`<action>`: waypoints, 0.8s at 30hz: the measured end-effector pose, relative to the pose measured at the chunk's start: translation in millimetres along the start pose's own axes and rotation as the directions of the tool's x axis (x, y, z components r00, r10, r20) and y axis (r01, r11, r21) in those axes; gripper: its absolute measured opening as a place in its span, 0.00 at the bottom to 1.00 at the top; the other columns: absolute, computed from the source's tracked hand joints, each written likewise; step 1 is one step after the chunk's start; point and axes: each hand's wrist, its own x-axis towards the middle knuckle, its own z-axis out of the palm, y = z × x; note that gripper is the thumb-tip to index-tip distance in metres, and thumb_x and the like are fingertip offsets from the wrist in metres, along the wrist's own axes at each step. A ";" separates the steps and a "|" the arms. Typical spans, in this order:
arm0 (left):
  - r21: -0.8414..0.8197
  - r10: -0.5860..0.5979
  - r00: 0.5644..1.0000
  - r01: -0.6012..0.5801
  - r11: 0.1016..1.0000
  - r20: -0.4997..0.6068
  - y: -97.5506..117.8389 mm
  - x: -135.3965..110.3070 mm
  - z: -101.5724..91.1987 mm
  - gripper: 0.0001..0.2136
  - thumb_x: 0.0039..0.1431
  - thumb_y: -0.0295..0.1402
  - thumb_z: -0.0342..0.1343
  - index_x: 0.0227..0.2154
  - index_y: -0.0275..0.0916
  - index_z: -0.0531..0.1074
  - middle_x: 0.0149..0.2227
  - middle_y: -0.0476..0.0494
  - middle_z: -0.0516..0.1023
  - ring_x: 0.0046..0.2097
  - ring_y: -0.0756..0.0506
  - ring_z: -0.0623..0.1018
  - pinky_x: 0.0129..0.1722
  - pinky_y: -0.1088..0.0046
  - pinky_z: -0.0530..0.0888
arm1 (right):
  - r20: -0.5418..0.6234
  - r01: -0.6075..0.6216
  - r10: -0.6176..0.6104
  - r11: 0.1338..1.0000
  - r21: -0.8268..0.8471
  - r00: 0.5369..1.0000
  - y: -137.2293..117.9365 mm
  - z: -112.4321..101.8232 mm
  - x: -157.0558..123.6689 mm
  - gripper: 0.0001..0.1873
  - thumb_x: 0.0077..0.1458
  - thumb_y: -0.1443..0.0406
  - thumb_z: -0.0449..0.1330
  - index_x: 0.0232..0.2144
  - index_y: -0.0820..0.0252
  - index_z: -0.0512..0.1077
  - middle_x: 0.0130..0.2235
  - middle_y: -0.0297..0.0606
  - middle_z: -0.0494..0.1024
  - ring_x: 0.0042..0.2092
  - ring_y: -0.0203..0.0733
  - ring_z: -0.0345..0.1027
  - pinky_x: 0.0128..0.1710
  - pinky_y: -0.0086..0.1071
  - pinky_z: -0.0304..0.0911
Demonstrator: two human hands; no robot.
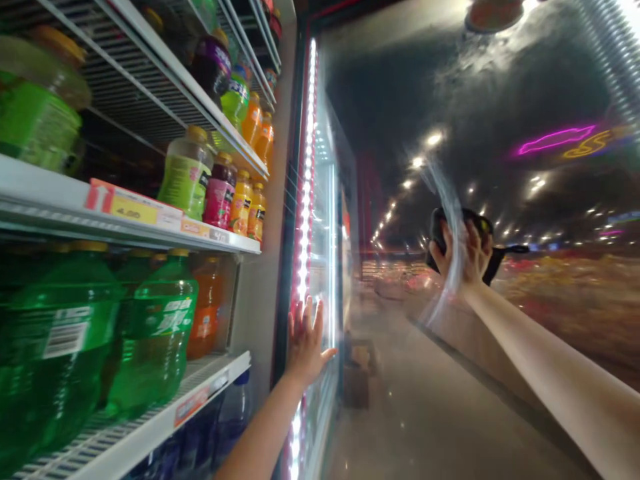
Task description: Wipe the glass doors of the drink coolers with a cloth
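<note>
My left hand [306, 343] has its fingers spread against the lit inner edge of a fridge's glass door [375, 373], beside the bright light strip [306, 200]. Farther right, at arm's length, my right hand [467, 257] presses a dark cloth [493, 267] against the glass. Its fingers lie over the cloth, which bunches out around them with a thin end pointing right. A pale, curved wet-looking streak [453, 193] runs down the pane across my right hand. Motion blurs the cloth, so its exact make is unclear.
Fridge shelves on the left hold large green soda bottles [155, 320], small juice bottles [243, 200] and a big pale green bottle [40, 100]. Price tags [133, 203] line a shelf edge. Through the glass show a floor [380, 433], ceiling lights and a purple neon sign [555, 141].
</note>
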 end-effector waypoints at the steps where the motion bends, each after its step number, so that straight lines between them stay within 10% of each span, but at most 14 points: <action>1: -0.005 0.007 1.000 -0.007 1.000 -0.001 4.0 2.6 -1.6 0.60 0.48 0.43 0.70 0.71 0.41 0.29 0.72 0.26 0.47 0.72 0.29 0.50 0.68 0.41 0.53 | -0.007 -0.015 0.014 1.000 -0.021 1.000 3.5 -1.2 2.7 0.24 0.66 0.56 0.57 0.60 0.55 0.66 0.64 0.46 0.65 0.62 0.53 0.61 0.60 0.57 0.59; 5: -0.056 0.055 0.996 -0.058 0.997 -0.064 20.5 15.3 -6.6 0.56 0.51 0.47 0.67 0.71 0.40 0.33 0.72 0.26 0.48 0.72 0.28 0.48 0.67 0.42 0.55 | 0.073 0.114 -0.119 0.991 0.065 0.990 -30.0 -2.4 -15.4 0.26 0.67 0.57 0.51 0.65 0.51 0.62 0.70 0.46 0.56 0.70 0.57 0.46 0.66 0.65 0.39; 8: -0.095 0.072 0.991 -0.083 0.992 -0.115 38.1 31.1 -4.7 0.53 0.53 0.49 0.64 0.71 0.39 0.35 0.71 0.26 0.50 0.72 0.27 0.48 0.66 0.41 0.55 | 0.240 0.544 -0.643 0.754 0.368 0.727 -63.1 3.8 -30.4 0.28 0.64 0.60 0.54 0.65 0.46 0.61 0.70 0.40 0.58 0.70 0.52 0.47 0.67 0.64 0.34; 11: -0.126 0.111 0.985 -0.128 0.984 -0.132 66.3 51.0 1.4 0.51 0.54 0.48 0.63 0.71 0.40 0.36 0.71 0.26 0.50 0.71 0.26 0.51 0.66 0.39 0.53 | 0.268 0.627 -0.769 0.632 0.455 0.581 -44.5 5.5 -16.9 0.29 0.62 0.62 0.56 0.65 0.46 0.61 0.71 0.36 0.56 0.71 0.49 0.43 0.69 0.61 0.31; 17: -0.263 0.189 0.977 -0.209 0.942 -0.101 154.1 92.3 14.1 0.51 0.56 0.42 0.62 0.71 0.42 0.33 0.73 0.30 0.45 0.73 0.30 0.47 0.68 0.41 0.51 | 0.235 0.447 -0.471 0.882 0.149 0.851 125.2 -34.4 49.6 0.31 0.64 0.58 0.53 0.67 0.51 0.58 0.71 0.36 0.55 0.72 0.49 0.42 0.71 0.55 0.32; 24: -0.341 0.294 0.938 -0.342 0.876 -0.185 254.8 125.4 22.3 0.50 0.56 0.40 0.63 0.71 0.45 0.33 0.73 0.32 0.48 0.73 0.32 0.46 0.69 0.42 0.48 | 0.201 0.207 -0.182 0.972 -0.112 0.962 330.2 -80.6 70.6 0.33 0.63 0.59 0.52 0.68 0.57 0.56 0.71 0.40 0.55 0.71 0.50 0.44 0.69 0.49 0.46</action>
